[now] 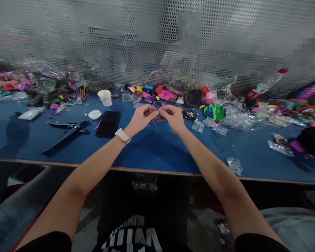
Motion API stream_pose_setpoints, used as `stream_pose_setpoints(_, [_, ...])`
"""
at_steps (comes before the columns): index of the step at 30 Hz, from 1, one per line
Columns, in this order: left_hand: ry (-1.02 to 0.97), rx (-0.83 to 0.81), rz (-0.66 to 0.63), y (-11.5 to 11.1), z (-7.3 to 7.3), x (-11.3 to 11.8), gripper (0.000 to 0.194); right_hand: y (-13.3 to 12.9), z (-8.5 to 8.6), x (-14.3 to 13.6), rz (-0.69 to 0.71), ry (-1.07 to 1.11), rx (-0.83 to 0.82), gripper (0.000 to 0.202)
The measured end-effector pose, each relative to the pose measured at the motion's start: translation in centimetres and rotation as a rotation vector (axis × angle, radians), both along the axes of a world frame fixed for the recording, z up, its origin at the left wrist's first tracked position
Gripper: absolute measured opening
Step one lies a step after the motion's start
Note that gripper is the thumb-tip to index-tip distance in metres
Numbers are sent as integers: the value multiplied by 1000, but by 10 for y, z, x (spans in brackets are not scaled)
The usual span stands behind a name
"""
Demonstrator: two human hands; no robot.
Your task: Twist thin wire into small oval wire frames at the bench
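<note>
Over the blue table [152,150], my left hand [142,118] and my right hand [174,118] meet fingertip to fingertip. Both pinch a bundle of thin, pale wire-like strands [158,104] between thumb and fingers. Loose strand ends stick out above and below the fingertips. What joins the strands is hidden by my fingers and too small to make out. A pale band [123,135] circles my left wrist. A black patterned piece [190,114] lies just right of my right hand.
Left of my hands lie a black phone [107,124], a white case [95,114], pliers [68,134] and a paper cup [105,98]. Colourful small items line the perforated metal panel [136,42]. Plastic bags [241,119] and a bottle [265,85] stand to the right.
</note>
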State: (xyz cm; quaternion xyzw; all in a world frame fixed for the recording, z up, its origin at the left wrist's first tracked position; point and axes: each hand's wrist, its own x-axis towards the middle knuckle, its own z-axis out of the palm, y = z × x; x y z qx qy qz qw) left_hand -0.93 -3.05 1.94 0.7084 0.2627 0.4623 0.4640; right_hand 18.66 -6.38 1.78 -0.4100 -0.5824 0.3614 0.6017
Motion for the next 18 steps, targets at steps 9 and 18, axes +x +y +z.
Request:
stream_pose_setpoints(9, [22, -25, -5, 1, -4, 0, 14, 3, 2, 9, -140, -111, 51, 66])
stream_pose_setpoints(18, [23, -45, -11, -2, -4, 4, 9, 2, 1, 8, -110, -93, 42, 50])
